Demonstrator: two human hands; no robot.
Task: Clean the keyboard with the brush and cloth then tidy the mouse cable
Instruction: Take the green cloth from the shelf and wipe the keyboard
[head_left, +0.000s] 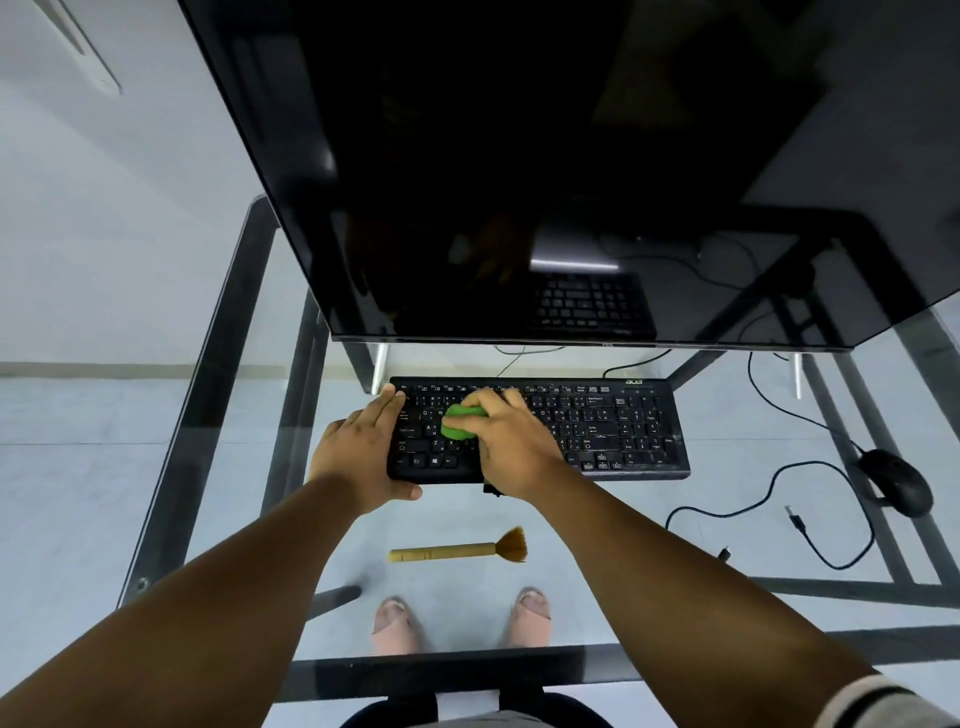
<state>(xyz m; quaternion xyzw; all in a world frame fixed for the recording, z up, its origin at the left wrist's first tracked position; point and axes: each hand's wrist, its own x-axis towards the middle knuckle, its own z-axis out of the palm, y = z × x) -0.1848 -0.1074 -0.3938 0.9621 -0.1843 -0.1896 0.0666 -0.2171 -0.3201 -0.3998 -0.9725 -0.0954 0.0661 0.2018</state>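
Note:
A black keyboard (613, 426) lies on the glass desk (623, 545) below the monitor. My left hand (358, 452) grips the keyboard's left end, thumb under the front edge. My right hand (511, 441) holds a bunched green cloth (457, 420) and presses it on the keys left of centre. A wooden brush (457, 550) with tan bristles lies flat on the glass in front of the keyboard. The black mouse (896, 480) sits at the right, its cable (769, 488) looping loose across the glass toward a free plug.
A large dark monitor (519, 182) overhangs the back of the desk. The desk's black metal frame (218, 364) runs along the left and front. My feet (462, 618) show through the glass. Another cable (779, 405) trails behind the mouse.

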